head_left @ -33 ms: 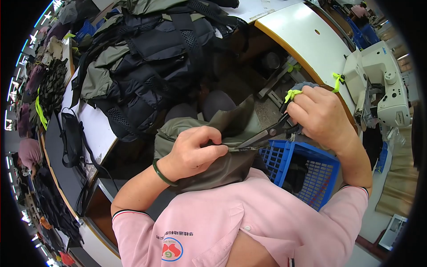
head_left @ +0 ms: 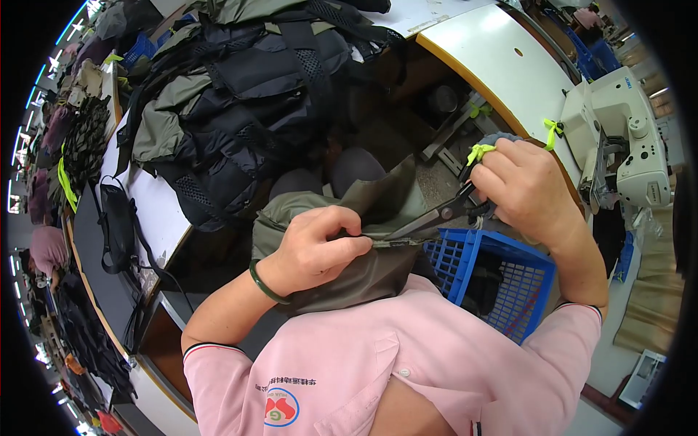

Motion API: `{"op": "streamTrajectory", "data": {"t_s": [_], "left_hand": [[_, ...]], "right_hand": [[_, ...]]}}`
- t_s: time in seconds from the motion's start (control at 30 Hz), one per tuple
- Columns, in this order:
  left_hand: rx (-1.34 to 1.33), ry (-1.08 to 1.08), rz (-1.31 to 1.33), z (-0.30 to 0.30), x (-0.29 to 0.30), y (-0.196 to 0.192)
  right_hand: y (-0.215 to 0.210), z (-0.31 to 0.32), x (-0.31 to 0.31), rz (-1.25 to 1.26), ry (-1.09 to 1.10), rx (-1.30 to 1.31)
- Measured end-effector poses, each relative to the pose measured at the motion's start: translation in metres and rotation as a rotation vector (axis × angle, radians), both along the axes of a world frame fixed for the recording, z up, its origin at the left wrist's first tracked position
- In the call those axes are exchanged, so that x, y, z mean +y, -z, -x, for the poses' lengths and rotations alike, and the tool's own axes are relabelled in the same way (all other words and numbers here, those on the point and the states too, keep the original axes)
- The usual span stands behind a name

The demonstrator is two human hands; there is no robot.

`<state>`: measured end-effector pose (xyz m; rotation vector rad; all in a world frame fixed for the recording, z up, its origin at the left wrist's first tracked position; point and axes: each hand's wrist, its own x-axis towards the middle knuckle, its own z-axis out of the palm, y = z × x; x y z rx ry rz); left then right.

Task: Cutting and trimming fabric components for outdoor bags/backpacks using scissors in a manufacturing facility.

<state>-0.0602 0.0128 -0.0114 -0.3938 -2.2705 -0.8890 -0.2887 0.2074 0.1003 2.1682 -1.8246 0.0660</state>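
Observation:
My left hand [head_left: 318, 247] pinches the edge of an olive-green fabric piece [head_left: 363, 240] held in front of my chest; a green bangle sits on that wrist. My right hand [head_left: 525, 190] grips a pair of dark scissors [head_left: 429, 218] with a yellow-green tie on the handle. The scissor blades point left and meet the fabric edge right at my left fingertips. More of the olive fabric lies in my lap under both hands.
A heap of black and olive bags [head_left: 240, 102] covers the white table [head_left: 156, 211] at left. A blue plastic crate [head_left: 502, 280] stands below my right hand. A white sewing machine [head_left: 618, 138] sits on the curved table [head_left: 502, 65] at right.

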Motion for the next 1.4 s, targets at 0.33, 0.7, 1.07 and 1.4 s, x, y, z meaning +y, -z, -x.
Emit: {"op": "streamTrajectory", "data": {"t_s": [0.33, 0.7, 1.07, 1.4], "left_hand": [[-0.126, 0.013, -0.061, 0.004, 0.001, -0.003], [-0.674, -0.033, -0.165, -0.015, -0.05, -0.009], [-0.467, 0.039, -0.111, 0.004, -0.034, -0.002], [-0.119, -0.201, -0.033, 0.02, -0.055, -0.043]], "right_hand": [[0.03, -0.045, -0.022, -0.093, -0.037, -0.95], [0.022, -0.032, -0.013, -0.209, 0.088, -1.008], [0.013, -0.03, -0.007, -0.172, 0.067, -1.003], [-0.005, -0.019, 0.002, -0.038, 0.056, -0.972]]}}
